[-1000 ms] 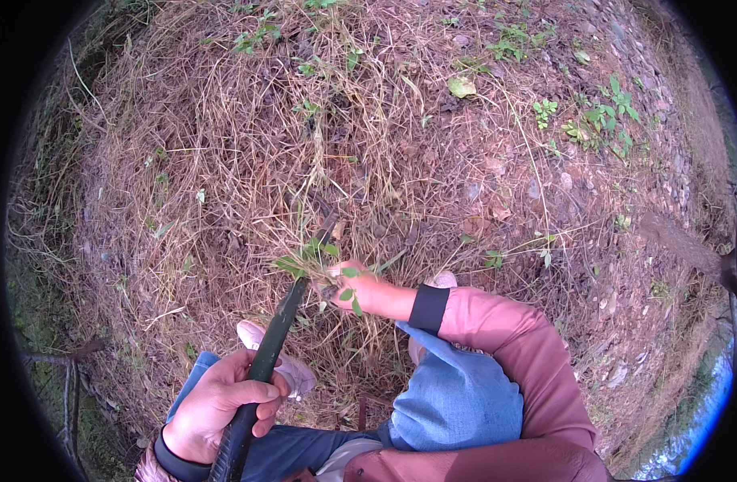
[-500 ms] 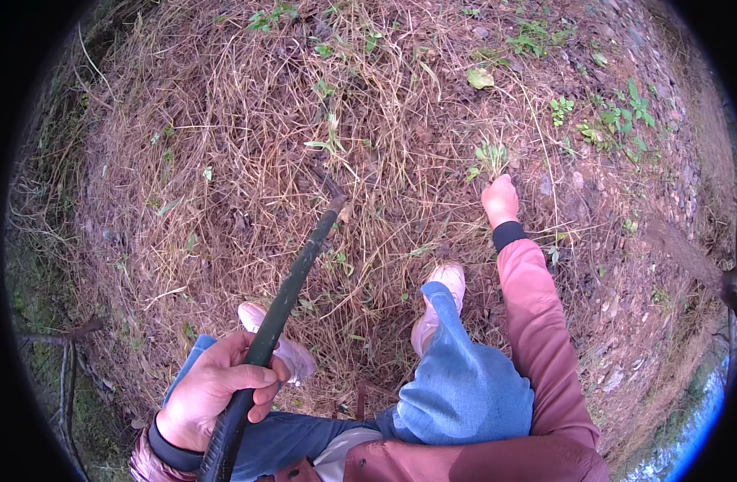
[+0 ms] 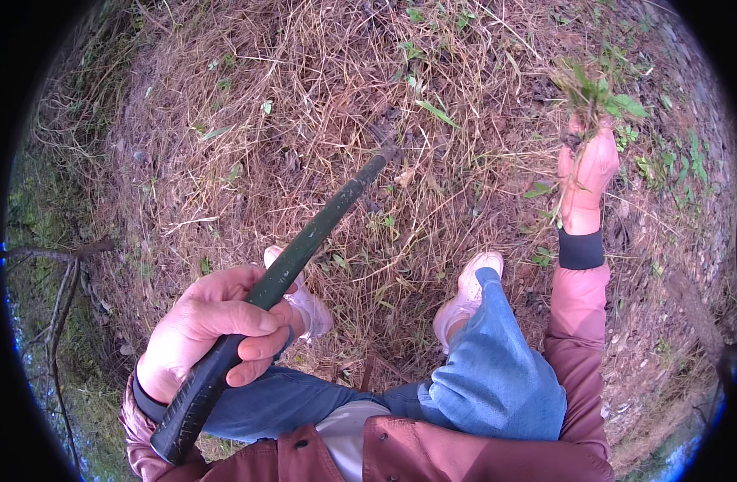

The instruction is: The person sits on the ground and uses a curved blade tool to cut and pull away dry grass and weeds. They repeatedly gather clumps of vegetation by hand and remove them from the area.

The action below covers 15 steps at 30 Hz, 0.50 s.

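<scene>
One diagonal green handle, tip forward-right, in closed left grip; weeds in closed right grip.

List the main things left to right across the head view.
Bare branch → left hand → left shoe → right shoe → right hand gripping a bunch of weeds.

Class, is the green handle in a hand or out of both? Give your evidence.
In: the left hand grips the green handle, thumb lying across it. The right hand, apart from it, holds a plant tuft.
</scene>
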Each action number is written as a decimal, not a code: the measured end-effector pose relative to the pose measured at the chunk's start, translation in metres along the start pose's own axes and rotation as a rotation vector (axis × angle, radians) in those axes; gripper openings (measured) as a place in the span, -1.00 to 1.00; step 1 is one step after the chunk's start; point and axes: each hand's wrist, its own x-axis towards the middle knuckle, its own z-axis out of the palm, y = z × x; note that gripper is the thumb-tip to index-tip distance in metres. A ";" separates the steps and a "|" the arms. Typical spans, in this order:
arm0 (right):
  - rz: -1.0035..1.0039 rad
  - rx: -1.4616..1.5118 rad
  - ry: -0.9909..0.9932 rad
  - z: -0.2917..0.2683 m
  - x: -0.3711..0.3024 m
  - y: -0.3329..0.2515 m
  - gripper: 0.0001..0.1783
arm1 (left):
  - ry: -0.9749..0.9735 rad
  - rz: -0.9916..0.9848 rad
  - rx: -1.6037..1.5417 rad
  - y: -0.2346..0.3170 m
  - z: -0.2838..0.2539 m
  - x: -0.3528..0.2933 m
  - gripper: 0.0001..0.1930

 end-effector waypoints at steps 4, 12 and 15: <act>-0.377 0.381 -0.463 0.009 -0.021 -0.095 -0.64 | 0.110 0.197 0.067 -0.003 -0.004 -0.011 -0.66; -0.915 0.426 -1.094 0.045 -0.203 -0.141 -0.53 | 0.149 0.223 -0.025 -0.001 -0.017 -0.015 -0.65; -0.892 0.486 -1.002 0.055 -0.206 -0.143 -0.76 | 0.105 0.162 -0.071 0.001 -0.022 -0.019 -0.63</act>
